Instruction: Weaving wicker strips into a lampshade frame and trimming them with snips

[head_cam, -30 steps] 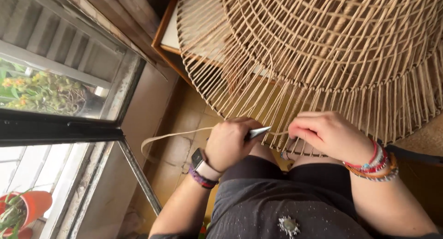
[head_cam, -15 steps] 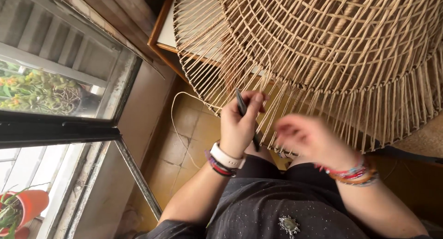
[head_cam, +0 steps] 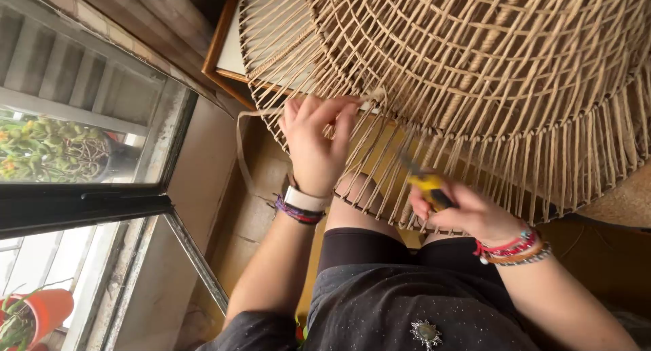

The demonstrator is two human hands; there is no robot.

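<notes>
My left hand (head_cam: 313, 144) is up at the frame's rim, fingers pinched around a flat strand of tan cord (head_cam: 239, 144) that loops away toward nine o'clock and hangs slack past my wrist. My right hand (head_cam: 468, 212) is closed around a small yellow-handled tool (head_cam: 428, 187), its dark tip pointing toward eleven o'clock at the hanging strands; I cannot tell what kind of tip it has.

The woven shade (head_cam: 488, 73) fills everything from twelve to three o'clock and rests partly over my knee (head_cam: 356, 202). It is a big dome of wire hoops wrapped and laced with paper-like cord, open and airy, so I judge it light for its size but awkward and springy. The hoops look stiff; the cord between them looks soft, dry and a little rough, likely to fray if dragged over wire. The lower edge is a fringe of straight, taut strands running down to a bottom ring. I would grip it by a wrapped hoop, never by the single strands, which would bend or loosen.

The loose cord is limp and flat, easy to pinch, not slippery.

At nine o'clock a window (head_cam: 81, 141) shows potted plants (head_cam: 47, 147), and an orange pot (head_cam: 47, 310) sits at seven o'clock.
</notes>
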